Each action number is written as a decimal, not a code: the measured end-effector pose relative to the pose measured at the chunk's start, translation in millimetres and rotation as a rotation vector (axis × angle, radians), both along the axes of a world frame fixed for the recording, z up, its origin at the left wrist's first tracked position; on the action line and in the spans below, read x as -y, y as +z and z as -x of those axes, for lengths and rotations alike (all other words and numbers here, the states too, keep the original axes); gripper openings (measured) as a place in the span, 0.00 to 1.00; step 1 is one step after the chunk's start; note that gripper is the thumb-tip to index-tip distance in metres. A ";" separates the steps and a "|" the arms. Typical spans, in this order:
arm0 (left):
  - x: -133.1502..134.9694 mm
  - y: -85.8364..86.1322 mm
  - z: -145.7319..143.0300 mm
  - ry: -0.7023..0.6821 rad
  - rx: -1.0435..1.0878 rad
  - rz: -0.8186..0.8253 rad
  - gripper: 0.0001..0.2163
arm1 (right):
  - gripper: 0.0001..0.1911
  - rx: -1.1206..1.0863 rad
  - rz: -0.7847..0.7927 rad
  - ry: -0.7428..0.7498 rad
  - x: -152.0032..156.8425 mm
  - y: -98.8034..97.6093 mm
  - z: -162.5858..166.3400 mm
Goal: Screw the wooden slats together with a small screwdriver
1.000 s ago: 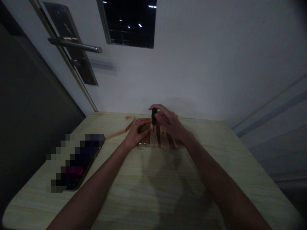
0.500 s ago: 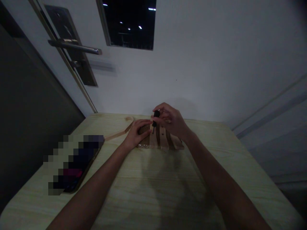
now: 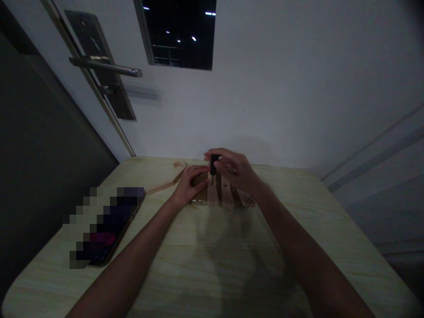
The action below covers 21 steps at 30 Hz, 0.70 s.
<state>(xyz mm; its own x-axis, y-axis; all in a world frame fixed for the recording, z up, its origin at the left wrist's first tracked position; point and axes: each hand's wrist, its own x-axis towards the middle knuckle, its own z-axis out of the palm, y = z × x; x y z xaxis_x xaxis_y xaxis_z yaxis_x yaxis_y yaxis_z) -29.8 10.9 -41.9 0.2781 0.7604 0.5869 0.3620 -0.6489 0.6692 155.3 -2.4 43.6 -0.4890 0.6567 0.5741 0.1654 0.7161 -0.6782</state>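
One small screwdriver (image 3: 213, 162), black-handled, stands upright with its short metal tip set down on a slatted wooden piece (image 3: 222, 193) that lies flat at the far middle of the table (image 3: 198, 256), close to the wall (image 3: 281, 88). The right hand (image 3: 236, 173) is closed around the screwdriver's handle, thumb and fingertips pinching it from above; the left hand (image 3: 188, 182) lies palm-down on the wooden piece's left end, fingers spread and pressing, its fingertips just beside the tool's tip. The two hands are close together, almost touching, at twelve o'clock on the tabletop. The wooden piece shows alternating pale and dark strips, with small holes in one pale strip near the right hand; whether a screw sits under the tip is too dim to tell. Judged from this pose, the step in hand is driving or loosening a fastener at the left part of the piece, one hand steadying and the other turning. The next move would call for the tool kept upright, pressure straight down through the tip, and the left hand holding the piece from sliding on the smooth table. A curved wooden strip (image 3: 165, 183) lies on the table at about ten o'clock from the piece, just beyond the left hand. A dark flat device (image 3: 106, 229), partly pixelated, lies at about eight o'clock near the left table edge. Further out, a door (image 3: 43, 132) with a metal lever handle (image 3: 106, 67) stands at ten o'clock, and a dark window (image 3: 180, 33) sits high at twelve o'clock.
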 end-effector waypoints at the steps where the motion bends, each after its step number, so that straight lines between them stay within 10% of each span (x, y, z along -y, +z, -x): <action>1: -0.2 -0.2 0.1 -0.001 -0.001 -0.004 0.15 | 0.16 0.002 0.020 0.005 0.1 -0.3 -0.3; 21: 0.7 2.0 -0.2 -0.011 -0.006 -0.016 0.17 | 0.14 0.099 -0.159 -0.131 -2.5 2.4 -3.6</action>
<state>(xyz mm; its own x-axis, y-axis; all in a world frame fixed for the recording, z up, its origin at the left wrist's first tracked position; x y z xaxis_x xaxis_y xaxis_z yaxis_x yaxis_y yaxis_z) -29.6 10.2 -39.9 0.2900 0.7476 0.5975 0.3591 -0.6637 0.6562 158.9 0.2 46.0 -0.4647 0.6231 0.6291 0.3237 0.7809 -0.5343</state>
